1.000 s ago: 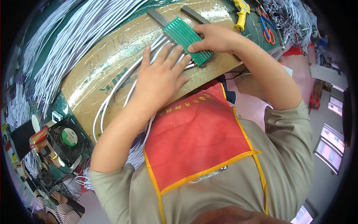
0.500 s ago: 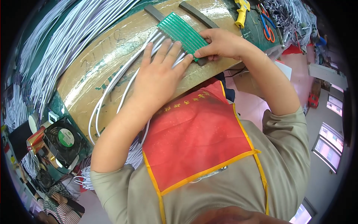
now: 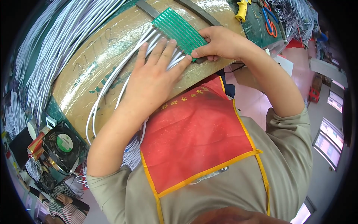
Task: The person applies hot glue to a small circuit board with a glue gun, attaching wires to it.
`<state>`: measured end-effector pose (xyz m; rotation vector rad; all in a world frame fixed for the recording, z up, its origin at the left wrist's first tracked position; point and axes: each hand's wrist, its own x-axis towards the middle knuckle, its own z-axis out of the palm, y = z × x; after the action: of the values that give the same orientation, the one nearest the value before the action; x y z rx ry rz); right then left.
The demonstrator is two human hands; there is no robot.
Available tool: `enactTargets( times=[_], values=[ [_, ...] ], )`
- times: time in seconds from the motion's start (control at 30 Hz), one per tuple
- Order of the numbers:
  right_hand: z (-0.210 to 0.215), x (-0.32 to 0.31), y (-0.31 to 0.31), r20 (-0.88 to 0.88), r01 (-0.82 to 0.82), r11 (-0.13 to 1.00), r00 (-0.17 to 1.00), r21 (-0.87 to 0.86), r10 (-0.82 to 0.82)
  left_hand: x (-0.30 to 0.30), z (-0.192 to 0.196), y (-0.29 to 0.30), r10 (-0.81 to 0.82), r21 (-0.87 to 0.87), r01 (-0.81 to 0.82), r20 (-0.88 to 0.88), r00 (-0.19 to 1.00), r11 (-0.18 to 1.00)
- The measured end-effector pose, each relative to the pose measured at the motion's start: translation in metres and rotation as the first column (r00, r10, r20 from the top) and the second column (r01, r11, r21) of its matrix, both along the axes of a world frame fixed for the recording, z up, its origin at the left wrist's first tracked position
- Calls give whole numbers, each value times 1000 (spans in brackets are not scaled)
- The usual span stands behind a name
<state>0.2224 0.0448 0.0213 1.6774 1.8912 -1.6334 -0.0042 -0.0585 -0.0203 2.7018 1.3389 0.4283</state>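
Observation:
A green circuit board panel [image 3: 177, 31] with rows of pads lies across two dark bars on the tan work board [image 3: 74, 93]. White cables [image 3: 118, 71] run up to its left edge and curve down past my left forearm. My left hand [image 3: 156, 67] lies over the cables with its fingers stretched out, the fingertips close to the panel's edge. My right hand [image 3: 212, 44] grips the panel's near right corner, thumb on top and the other fingers curled at the side. The cable ends at the panel are partly hidden by my left fingers.
Bundles of white cable [image 3: 61, 48] cover the left of the table. A dark bar [image 3: 197, 13] lies beyond the panel. At the back right are a yellow-handled tool [image 3: 242, 10] and red-and-blue pliers [image 3: 269, 22]. A black fan [image 3: 63, 143] stands at left; another person [image 3: 67, 205] sits lower left.
The view has shifted slightly, so the table sits a little further left. My left fingers have drawn back a little from the panel, baring more cable ends. My right hand keeps its grip.

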Motion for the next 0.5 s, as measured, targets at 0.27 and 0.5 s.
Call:
enactTargets(
  times=[0.27, 0.5],
  values=[
    [0, -1, 3, 6, -10, 1000, 1000, -16, 10, -3, -2, 2, -13, -34, 16, 95, 995, 999],
    [1, 1, 2, 2, -31, 999, 1000, -17, 31, -2, 1, 1, -14, -30, 14, -12, 1000, 999]
  ],
)
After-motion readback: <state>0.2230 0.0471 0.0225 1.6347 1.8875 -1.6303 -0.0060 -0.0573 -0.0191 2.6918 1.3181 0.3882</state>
